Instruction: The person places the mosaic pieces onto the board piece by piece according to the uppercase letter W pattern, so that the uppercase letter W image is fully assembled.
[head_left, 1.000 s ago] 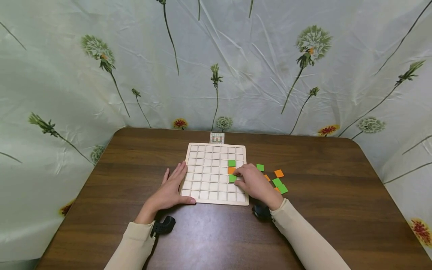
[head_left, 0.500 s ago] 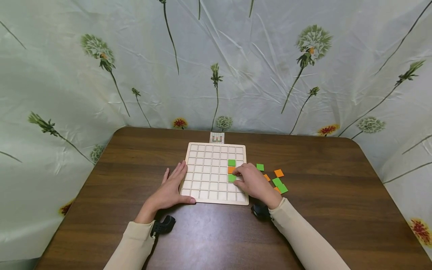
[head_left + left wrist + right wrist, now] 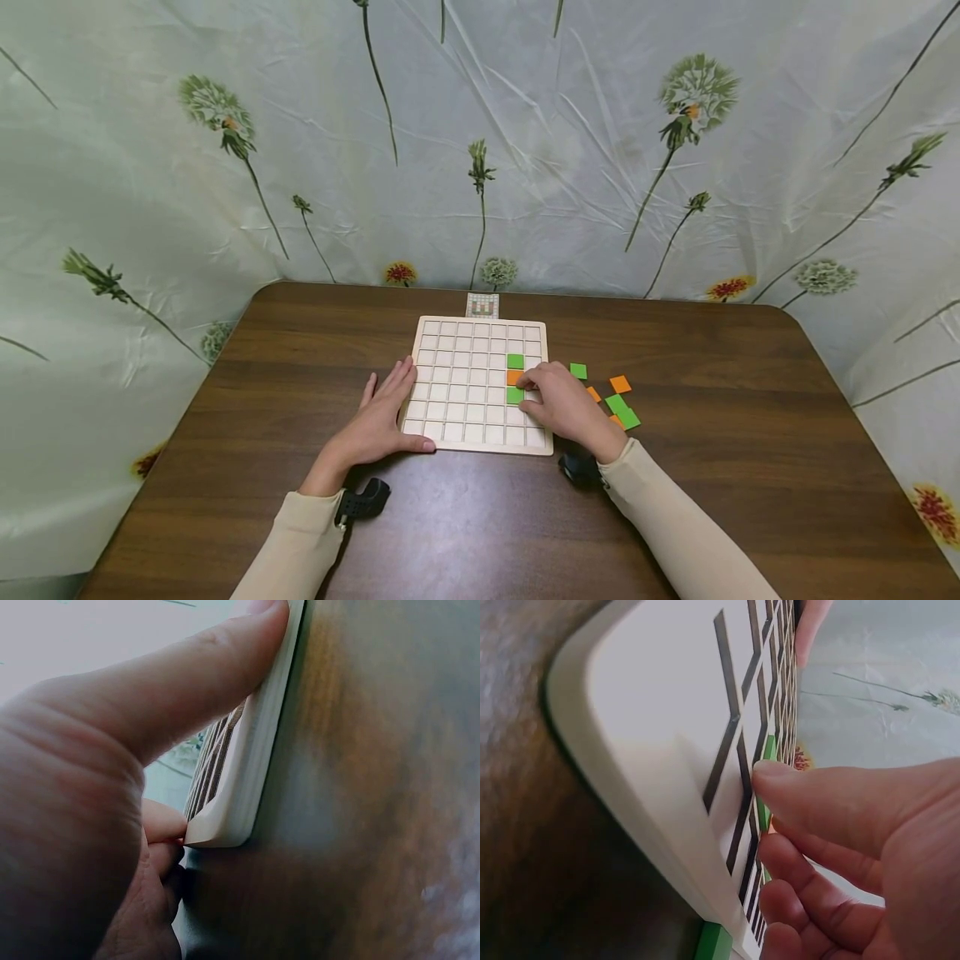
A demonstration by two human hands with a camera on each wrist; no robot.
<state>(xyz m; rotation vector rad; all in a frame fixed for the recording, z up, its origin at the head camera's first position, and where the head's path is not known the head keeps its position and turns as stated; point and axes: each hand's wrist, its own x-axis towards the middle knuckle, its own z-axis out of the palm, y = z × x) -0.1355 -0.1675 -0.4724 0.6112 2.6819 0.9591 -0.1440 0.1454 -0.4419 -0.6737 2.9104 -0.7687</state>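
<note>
A pale gridded board lies on the table. One column on its right side has a green tile, an orange tile below it, and a nearer green tile. My right hand holds that nearer tile between thumb and curled fingers, low over the grid. In the right wrist view the thumb touches the edge of this green tile, which stands slightly proud of the board. My left hand rests with fairly straight fingers along the board's left edge, its thumb on the near edge.
Right of the board lie several loose tiles, among them a green one and an orange one, some partly behind my right hand. A small printed card touches the board's far side. A flowered curtain hangs behind the brown table.
</note>
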